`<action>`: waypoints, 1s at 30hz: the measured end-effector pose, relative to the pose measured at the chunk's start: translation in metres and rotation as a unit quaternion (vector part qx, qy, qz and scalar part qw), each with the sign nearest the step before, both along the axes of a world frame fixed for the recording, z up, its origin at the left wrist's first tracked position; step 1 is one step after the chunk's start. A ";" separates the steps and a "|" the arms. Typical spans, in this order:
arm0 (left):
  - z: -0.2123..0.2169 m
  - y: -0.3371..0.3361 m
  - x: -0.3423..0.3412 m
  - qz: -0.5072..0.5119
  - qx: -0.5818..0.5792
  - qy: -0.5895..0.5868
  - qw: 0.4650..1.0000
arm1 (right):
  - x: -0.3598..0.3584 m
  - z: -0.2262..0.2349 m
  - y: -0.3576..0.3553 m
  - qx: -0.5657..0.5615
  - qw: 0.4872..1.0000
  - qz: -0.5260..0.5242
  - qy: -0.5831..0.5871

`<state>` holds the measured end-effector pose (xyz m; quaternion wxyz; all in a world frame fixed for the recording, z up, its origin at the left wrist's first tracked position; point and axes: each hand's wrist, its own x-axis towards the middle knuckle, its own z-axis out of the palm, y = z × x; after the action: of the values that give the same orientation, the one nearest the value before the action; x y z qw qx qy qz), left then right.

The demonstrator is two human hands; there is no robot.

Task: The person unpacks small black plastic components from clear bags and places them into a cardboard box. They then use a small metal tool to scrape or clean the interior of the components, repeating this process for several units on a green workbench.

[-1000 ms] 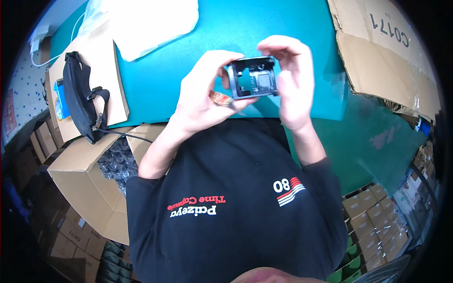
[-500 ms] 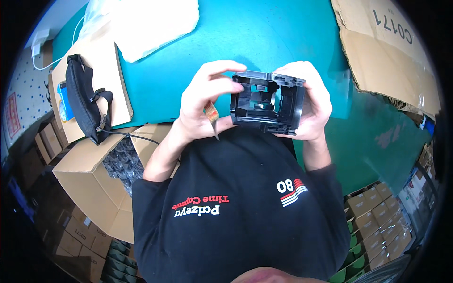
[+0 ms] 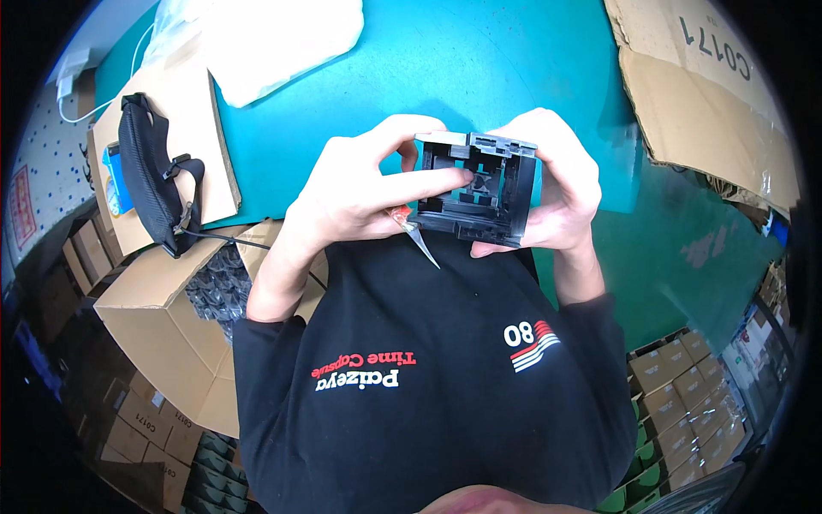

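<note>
A black, hollow plastic housing [image 3: 518, 206] with an open front and slotted inner walls is held before my chest. Around its right side, my right hand [image 3: 561, 184] is closed, the thumb below and the fingers along the upper corner. My left hand [image 3: 364, 184] is at the left side, one finger reaching into the opening and another at the top edge. Tucked in the left palm is a small pointed blade [image 3: 421, 246] with a red and yellowish handle; its tip points down toward my shirt. The left fingertips behind the housing are hidden.
A green table [image 3: 411, 68] lies beneath. At the left are a black waist bag [image 3: 154, 176] on cardboard and an open carton [image 3: 154, 334] of dark wrapped parts. A white plastic bag [image 3: 282, 43] lies at the back, a large cardboard box [image 3: 693, 94] at the right.
My left hand has moved in, and its finger now reaches into the housing. The housing has shifted slightly left. The blade has swung out and shows more of its length.
</note>
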<state>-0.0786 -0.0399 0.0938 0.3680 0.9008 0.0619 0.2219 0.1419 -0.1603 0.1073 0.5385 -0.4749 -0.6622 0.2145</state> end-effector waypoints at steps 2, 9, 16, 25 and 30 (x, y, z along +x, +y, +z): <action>-0.003 0.000 0.000 0.003 0.005 -0.006 1.000 | 0.000 -0.001 0.000 0.004 1.000 -0.002 0.002; -0.001 0.001 0.001 0.011 0.010 -0.008 1.000 | 0.000 -0.001 0.002 0.011 1.000 -0.006 -0.011; -0.006 -0.001 0.000 0.015 -0.038 -0.019 0.999 | -0.001 -0.002 0.002 0.011 1.000 -0.012 -0.005; 0.000 -0.003 0.004 -0.001 -0.089 0.033 0.995 | 0.000 -0.001 0.001 0.010 0.999 0.004 -0.043; 0.006 0.002 0.001 -0.035 -0.100 0.069 0.992 | 0.001 -0.002 -0.001 0.003 0.999 0.013 -0.047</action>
<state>-0.0774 -0.0383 0.0993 0.4589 0.8741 0.0775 0.1391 0.1427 -0.1616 0.1054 0.5056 -0.4743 -0.6931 0.1973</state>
